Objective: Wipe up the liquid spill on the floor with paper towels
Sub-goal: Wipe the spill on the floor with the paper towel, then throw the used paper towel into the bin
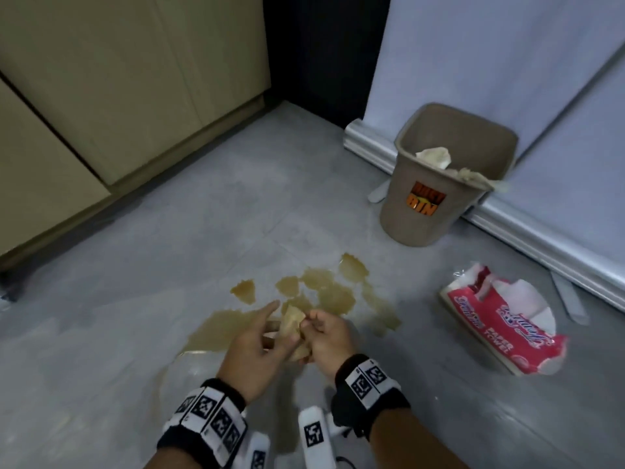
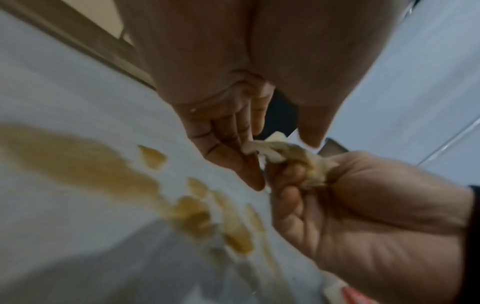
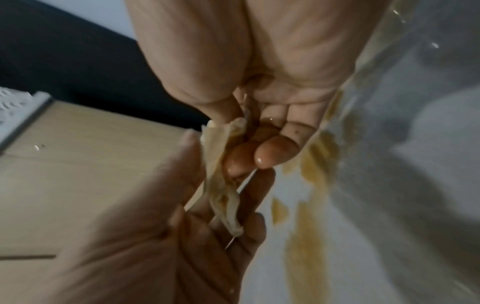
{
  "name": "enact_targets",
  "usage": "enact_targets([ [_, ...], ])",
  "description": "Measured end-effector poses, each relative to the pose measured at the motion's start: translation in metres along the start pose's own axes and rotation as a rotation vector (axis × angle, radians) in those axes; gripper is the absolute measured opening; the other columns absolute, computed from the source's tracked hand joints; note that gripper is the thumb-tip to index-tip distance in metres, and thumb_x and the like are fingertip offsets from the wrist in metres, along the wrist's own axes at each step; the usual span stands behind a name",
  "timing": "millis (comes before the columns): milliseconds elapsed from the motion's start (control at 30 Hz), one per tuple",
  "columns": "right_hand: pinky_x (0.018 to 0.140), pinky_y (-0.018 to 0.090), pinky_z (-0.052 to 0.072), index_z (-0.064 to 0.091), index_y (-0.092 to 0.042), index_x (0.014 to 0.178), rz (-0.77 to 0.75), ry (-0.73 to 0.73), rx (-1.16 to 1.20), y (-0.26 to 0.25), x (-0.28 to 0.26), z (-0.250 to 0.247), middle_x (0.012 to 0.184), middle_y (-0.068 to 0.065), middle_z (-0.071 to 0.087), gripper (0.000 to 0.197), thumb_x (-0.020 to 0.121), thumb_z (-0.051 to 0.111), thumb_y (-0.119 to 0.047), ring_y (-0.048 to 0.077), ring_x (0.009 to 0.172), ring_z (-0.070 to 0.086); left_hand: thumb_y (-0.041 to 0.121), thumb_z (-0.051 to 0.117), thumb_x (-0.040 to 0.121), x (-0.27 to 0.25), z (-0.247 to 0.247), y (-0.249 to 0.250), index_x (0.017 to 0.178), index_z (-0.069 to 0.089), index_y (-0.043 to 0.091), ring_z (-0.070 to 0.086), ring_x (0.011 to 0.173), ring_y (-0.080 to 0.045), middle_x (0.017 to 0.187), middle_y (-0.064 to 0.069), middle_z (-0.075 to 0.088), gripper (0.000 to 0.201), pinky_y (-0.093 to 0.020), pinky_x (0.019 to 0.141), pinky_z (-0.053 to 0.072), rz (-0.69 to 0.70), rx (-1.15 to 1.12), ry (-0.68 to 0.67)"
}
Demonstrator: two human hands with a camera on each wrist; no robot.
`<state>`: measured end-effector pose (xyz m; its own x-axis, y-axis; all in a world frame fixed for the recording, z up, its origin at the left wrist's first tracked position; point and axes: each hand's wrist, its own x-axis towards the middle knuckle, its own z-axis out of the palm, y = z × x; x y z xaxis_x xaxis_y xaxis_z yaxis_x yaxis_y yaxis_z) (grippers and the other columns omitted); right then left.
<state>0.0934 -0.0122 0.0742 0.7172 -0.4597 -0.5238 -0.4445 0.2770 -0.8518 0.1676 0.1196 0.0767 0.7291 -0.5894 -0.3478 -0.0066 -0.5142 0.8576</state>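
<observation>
A tan liquid spill (image 1: 333, 296) lies in patches on the grey tiled floor (image 1: 169, 238). Just above it both hands hold a soaked, brown-stained paper towel wad (image 1: 291, 324). My right hand (image 1: 316, 328) grips the wad with curled, wet fingers (image 3: 270, 156). My left hand (image 1: 272, 324) has nearly straight fingers (image 3: 249, 197) that lie under and against the towel (image 3: 218, 156), with its thumb beside it. In the left wrist view the towel (image 2: 285, 152) runs from the left fingertips (image 2: 244, 152) into the right fist. The spill (image 2: 83, 164) spreads below.
A taupe waste bin (image 1: 422, 211) with used towels (image 1: 434, 157) inside stands at the back right by the wall. A torn red paper towel pack (image 1: 497, 319) lies on the floor at the right. Beige cabinets (image 1: 101, 96) line the left side.
</observation>
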Motion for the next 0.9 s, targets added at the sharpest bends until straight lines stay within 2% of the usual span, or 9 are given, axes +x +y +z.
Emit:
enact_targets([
  [100, 0.053, 0.036, 0.056, 0.062, -0.026, 0.102, -0.124, 0.136, 0.121, -0.026, 0.008, -0.031, 0.092, 0.006, 0.071, 0.017, 0.098, 0.051, -0.014, 0.015, 0.068, 0.068, 0.01, 0.078, 0.083, 0.029, 0.019, 0.047, 0.12, 0.061, 0.032, 0.069, 0.091, -0.009, 0.101, 0.008, 0.071, 0.046, -0.039, 0.087, 0.058, 0.094, -0.052, 0.042],
  [167, 0.066, 0.044, 0.059, 0.059, -0.034, 0.118, -0.304, 0.193, 0.044, -0.047, 0.006, -0.062, 0.097, 0.0, 0.069, 0.027, 0.094, 0.057, -0.021, 0.02, 0.079, 0.069, 0.001, 0.077, 0.081, 0.047, 0.028, 0.079, 0.11, 0.065, 0.023, 0.07, 0.082, -0.01, 0.091, 0.005, 0.073, 0.038, -0.037, 0.079, 0.059, 0.141, -0.119, 0.09],
  [233, 0.077, 0.03, 0.057, 0.056, -0.032, 0.129, -0.486, 0.192, -0.109, -0.07, 0.001, -0.093, 0.104, -0.004, 0.063, 0.045, 0.087, 0.066, -0.018, 0.013, 0.088, 0.066, -0.002, 0.076, 0.082, 0.062, 0.042, 0.117, 0.109, 0.064, 0.018, 0.068, 0.069, -0.006, 0.084, 0.0, 0.071, 0.036, -0.025, 0.063, 0.055, 0.17, -0.201, 0.062],
  [300, 0.075, 0.02, 0.052, 0.064, -0.022, 0.122, -0.603, 0.206, -0.28, -0.096, -0.002, -0.122, 0.104, -0.005, 0.06, 0.044, 0.08, 0.073, -0.012, 0.007, 0.087, 0.062, 0.0, 0.074, 0.084, 0.074, 0.059, 0.155, 0.111, 0.063, 0.019, 0.065, 0.064, -0.005, 0.084, -0.004, 0.068, 0.035, -0.02, 0.057, 0.05, 0.203, -0.244, 0.009],
  [433, 0.072, 0.024, 0.05, 0.073, -0.02, 0.093, -0.696, 0.37, -0.456, -0.137, 0.01, -0.184, 0.088, -0.01, 0.06, 0.024, 0.073, 0.078, -0.009, 0.009, 0.077, 0.061, 0.015, 0.071, 0.09, 0.103, 0.089, 0.223, 0.116, 0.062, 0.018, 0.064, 0.064, -0.003, 0.078, 0.0, 0.068, 0.027, -0.019, 0.059, 0.052, 0.345, -0.164, -0.073],
  [567, 0.079, 0.029, 0.052, 0.074, -0.013, 0.09, -0.739, 0.704, -0.521, -0.171, 0.026, -0.239, 0.09, 0.001, 0.069, 0.017, 0.077, 0.073, -0.002, 0.021, 0.083, 0.065, 0.026, 0.063, 0.095, 0.149, 0.113, 0.268, 0.121, 0.063, 0.02, 0.063, 0.105, -0.007, 0.113, 0.004, 0.068, 0.026, -0.03, 0.094, 0.051, 0.603, 0.121, -0.018],
  [667, 0.087, 0.038, 0.048, 0.072, -0.016, 0.095, -0.673, 0.909, -0.601, -0.18, 0.047, -0.268, 0.097, 0.006, 0.066, 0.018, 0.083, 0.063, -0.007, 0.026, 0.094, 0.059, 0.036, 0.057, 0.096, 0.191, 0.124, 0.271, 0.137, 0.054, 0.026, 0.022, 0.147, -0.02, 0.157, 0.002, 0.034, 0.042, -0.051, 0.118, 0.025, 0.642, 0.587, 0.047],
  [767, 0.089, 0.04, 0.042, 0.071, -0.018, 0.095, -0.529, 0.874, -0.86, -0.173, 0.069, -0.281, 0.098, 0.005, 0.065, 0.02, 0.087, 0.053, -0.017, 0.028, 0.096, 0.055, 0.044, 0.055, 0.096, 0.213, 0.128, 0.26, 0.14, 0.051, 0.031, -0.004, 0.153, -0.019, 0.165, 0.002, 0.015, 0.045, -0.055, 0.12, 0.015, 0.579, 0.759, -0.014],
  [900, 0.083, 0.038, 0.043, 0.07, -0.016, 0.095, -0.454, 0.786, -1.067, -0.166, 0.083, -0.284, 0.094, 0.003, 0.064, 0.036, 0.097, 0.039, -0.034, 0.029, 0.092, 0.057, 0.04, 0.055, 0.098, 0.216, 0.137, 0.253, 0.133, 0.058, 0.024, 0.001, 0.152, -0.021, 0.16, -0.004, 0.031, 0.039, -0.045, 0.12, 0.018, 0.632, 0.671, 0.031],
])
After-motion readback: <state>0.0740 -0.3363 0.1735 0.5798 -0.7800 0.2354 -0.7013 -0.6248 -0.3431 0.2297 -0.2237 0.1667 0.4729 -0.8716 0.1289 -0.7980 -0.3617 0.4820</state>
